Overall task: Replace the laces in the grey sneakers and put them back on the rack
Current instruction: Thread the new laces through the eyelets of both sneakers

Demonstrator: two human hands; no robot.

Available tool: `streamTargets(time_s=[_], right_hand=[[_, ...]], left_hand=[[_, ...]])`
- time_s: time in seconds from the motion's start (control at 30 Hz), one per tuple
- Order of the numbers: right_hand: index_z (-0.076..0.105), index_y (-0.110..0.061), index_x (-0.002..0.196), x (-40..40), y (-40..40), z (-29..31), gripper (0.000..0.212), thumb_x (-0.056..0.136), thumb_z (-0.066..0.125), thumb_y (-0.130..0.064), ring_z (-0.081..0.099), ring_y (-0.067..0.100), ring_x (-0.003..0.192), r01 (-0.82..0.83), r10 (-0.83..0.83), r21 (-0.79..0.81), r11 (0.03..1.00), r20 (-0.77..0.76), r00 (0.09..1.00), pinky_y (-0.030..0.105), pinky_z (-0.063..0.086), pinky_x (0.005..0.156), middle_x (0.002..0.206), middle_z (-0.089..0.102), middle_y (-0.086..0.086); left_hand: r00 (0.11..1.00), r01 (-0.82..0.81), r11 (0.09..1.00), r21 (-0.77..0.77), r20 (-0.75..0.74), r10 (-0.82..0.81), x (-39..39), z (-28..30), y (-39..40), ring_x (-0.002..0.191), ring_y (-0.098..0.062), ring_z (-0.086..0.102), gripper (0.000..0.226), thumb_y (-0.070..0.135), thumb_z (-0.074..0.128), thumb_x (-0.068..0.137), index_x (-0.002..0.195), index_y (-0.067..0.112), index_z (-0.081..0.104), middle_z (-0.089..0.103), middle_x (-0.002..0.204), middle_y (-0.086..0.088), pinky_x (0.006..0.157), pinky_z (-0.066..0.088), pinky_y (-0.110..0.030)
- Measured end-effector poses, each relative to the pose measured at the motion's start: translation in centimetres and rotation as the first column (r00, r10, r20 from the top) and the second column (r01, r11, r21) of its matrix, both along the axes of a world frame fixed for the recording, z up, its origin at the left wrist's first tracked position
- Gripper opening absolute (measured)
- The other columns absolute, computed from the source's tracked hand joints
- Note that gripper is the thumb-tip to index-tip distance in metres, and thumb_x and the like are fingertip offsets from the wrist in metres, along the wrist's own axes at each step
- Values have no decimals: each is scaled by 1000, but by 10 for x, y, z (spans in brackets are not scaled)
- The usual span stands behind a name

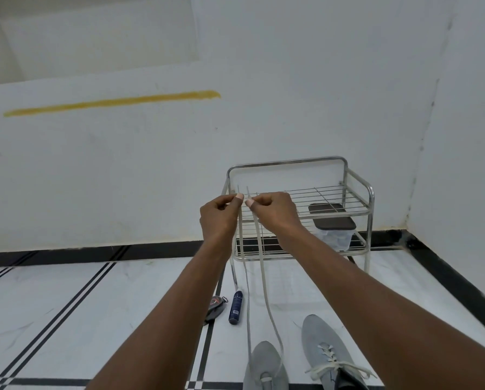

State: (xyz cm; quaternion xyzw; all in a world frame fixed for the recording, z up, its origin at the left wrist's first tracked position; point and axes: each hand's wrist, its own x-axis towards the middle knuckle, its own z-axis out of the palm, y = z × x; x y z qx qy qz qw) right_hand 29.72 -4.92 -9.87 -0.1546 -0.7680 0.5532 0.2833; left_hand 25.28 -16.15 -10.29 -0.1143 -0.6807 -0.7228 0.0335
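Note:
Two grey sneakers stand on the floor at the bottom. The left sneaker (265, 367) has a white lace (265, 285) running up from it in two strands. My left hand (218, 218) pinches one lace end and my right hand (275, 211) pinches the other, both raised side by side in front of the rack, tips pointing up. The right sneaker (327, 347) is laced with a white lace tied loosely. The metal wire rack (356, 181) stands against the wall behind my hands.
A clear tub with a dark lid (334, 225) sits on the rack's lower shelf. A dark blue spray can (236, 306) and a small dark pouch (216, 306) lie on the tiled floor left of the sneakers. Walls meet in a corner at right.

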Motion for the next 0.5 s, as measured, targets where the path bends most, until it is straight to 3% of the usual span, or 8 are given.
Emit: streamTargets(time_s=[0.1, 0.2, 0.37, 0.5], right_hand=[[74, -17, 104, 7, 7, -31, 12, 93, 71, -21, 70, 12, 86, -15, 9, 73, 997, 77, 997, 20, 49, 66, 90, 74, 0], [72, -17, 99, 14, 14, -95, 7, 94, 69, -21, 72, 17, 84, -28, 6, 122, 992, 175, 984, 22, 49, 62, 86, 73, 1], [77, -14, 90, 30, 16, -210, 19, 92, 70, -31, 73, 20, 79, -103, 52, 132, 986, 345, 937, 33, 58, 78, 82, 75, 4], [78, -13, 86, 43, 17, -277, 15, 93, 69, -22, 73, 16, 76, -174, 94, 134, 976, 460, 883, 28, 57, 74, 81, 76, 1]], left_hand=[[1000, -11, 996, -90, 20, 13, 0, -33, -6, 69, -7, 67, 15, 28, 72, 93, 99, 15, 77, 75, 78, 0, 69, 51, -24], [992, -4, 990, -141, 127, 22, 0, -100, -16, 68, -9, 69, 15, 22, 69, 96, 100, 9, 75, 77, 81, -5, 64, 54, -21], [950, 14, 960, -281, 303, 75, 7, -211, -26, 86, -28, 74, 12, 21, 67, 96, 98, 10, 72, 75, 84, -8, 85, 61, -41], [923, 97, 902, -420, 377, 76, 19, -283, -31, 101, -27, 68, 67, 38, 72, 84, 144, 18, 46, 71, 107, -9, 95, 55, -46]])
